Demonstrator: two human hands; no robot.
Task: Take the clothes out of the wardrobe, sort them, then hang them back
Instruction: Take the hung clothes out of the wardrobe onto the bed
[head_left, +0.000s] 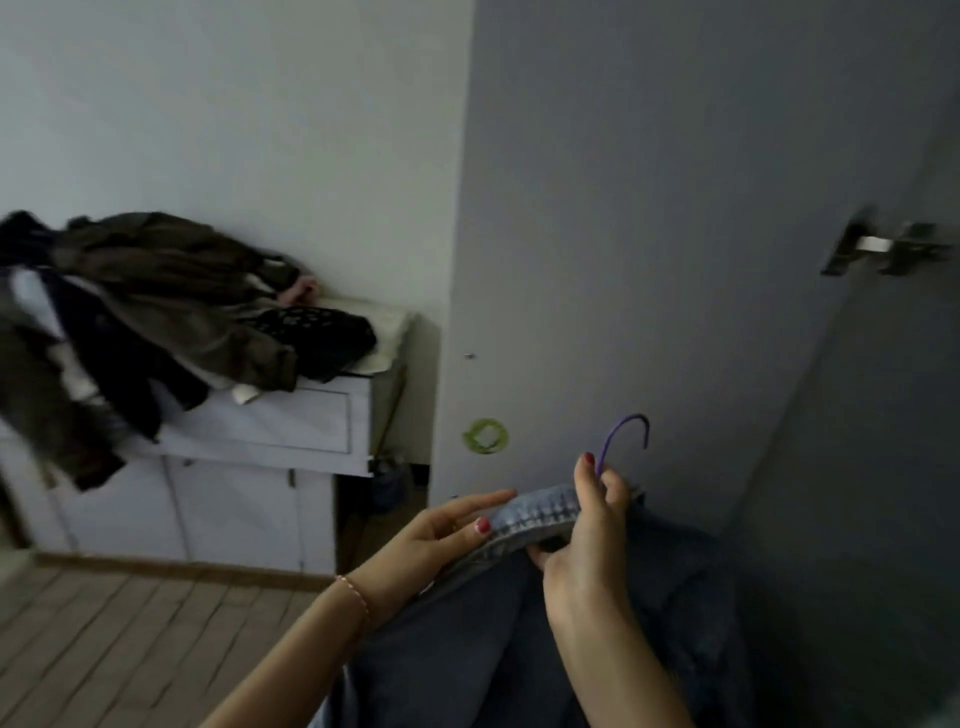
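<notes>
Gripping denim garment (540, 519) and purple hanger (621, 436), both hands.

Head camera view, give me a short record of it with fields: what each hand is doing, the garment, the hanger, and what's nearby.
left hand: thumb and fingers pinch the denim waistband
right hand: grips the hanger neck and the waistband
garment: denim jeans, on the hanger
hanger: purple hook sticking up
nearby: pile of dark clothes on a white cabinet
</notes>
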